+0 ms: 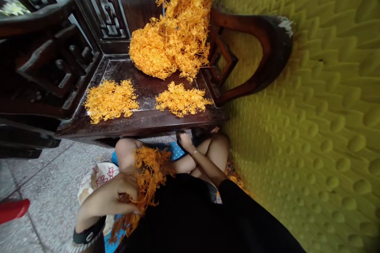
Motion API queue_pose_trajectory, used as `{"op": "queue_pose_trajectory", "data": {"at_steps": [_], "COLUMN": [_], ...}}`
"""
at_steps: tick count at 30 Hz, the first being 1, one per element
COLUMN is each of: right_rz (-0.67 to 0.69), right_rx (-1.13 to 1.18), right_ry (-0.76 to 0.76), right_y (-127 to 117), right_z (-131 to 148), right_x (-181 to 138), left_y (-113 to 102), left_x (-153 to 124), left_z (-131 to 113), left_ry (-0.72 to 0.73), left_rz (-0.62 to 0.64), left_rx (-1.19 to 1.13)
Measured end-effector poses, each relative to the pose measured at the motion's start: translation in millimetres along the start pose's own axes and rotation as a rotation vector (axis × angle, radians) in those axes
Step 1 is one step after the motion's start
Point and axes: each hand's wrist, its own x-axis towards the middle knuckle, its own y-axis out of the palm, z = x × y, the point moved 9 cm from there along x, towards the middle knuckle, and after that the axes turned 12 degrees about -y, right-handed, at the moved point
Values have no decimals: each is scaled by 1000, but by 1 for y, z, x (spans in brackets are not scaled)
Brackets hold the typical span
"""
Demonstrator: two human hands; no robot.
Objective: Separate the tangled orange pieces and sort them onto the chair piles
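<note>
Gripping a stringy bunch of orange flowers (151,174) with a curled left hand (120,193), by the crossed legs (216,150). Extending the right hand (185,141) to just below the front edge of a dark wooden chair seat (145,104) (cannot tell its grip). Facing, beyond, two flat flower piles (111,101) on that seat and a tall flower heap (187,27) behind.

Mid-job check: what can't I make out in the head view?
All in the head view:
Left hand: some fingertips hidden by orange strands.
Dark thing at the right hand: too small and dark to identify.
White printed item: partly covered by the left forearm.
Red object: cut off by the left edge.
</note>
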Motion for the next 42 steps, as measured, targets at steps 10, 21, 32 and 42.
{"op": "queue_pose_trajectory", "data": {"at_steps": [10,21,32,42], "right_rz": [-803,-528,77,373], "right_rx": [-354,-619,161,-14], "right_ry": [43,36,-304,-179], "right_y": [-137,-152,-59,-61], "right_z": [53,54,153,147], "right_x": [-31,35,-23,-62], "left_y": [-52,-55,-53,-27], "left_x": [-10,28,58,36], "left_z": [-54,-67,-47,-59], "left_ry": [142,296,41,16], "left_rz": [-382,-425,-671,-501], "left_rx": [60,-359,-324,393]}}
